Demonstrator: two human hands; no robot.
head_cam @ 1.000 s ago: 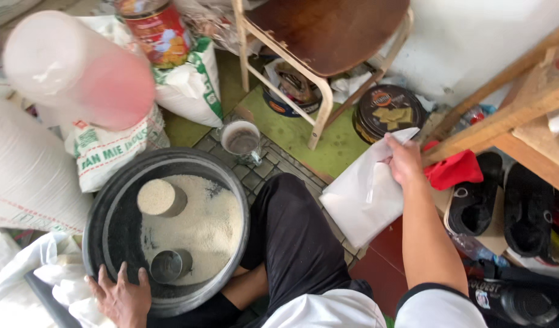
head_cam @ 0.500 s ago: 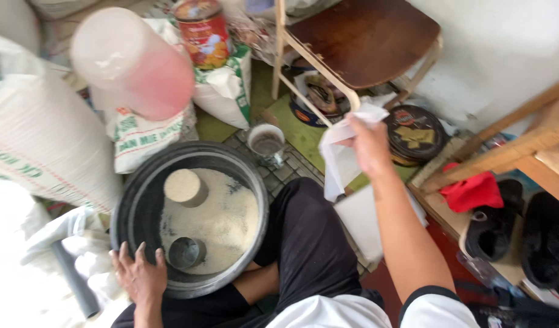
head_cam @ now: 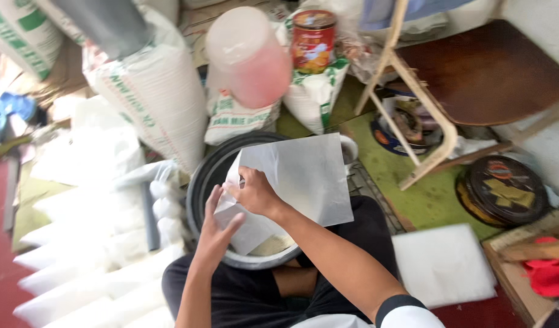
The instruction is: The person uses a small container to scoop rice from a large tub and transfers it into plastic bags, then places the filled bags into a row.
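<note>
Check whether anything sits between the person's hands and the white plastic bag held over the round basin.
Nothing visible does. The right hand grips the white plastic bag at its left edge, and the left hand touches its lower left corner. The bag hangs directly above the round basin, covering most of it.

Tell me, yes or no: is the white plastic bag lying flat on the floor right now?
No, both hands hold the white plastic bag over the round bin.

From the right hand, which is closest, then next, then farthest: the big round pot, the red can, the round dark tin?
1. Round pot: right under the right hand.
2. Red can: up behind, atop a sack.
3. Round dark tin: far off to the right, on the floor.
</note>
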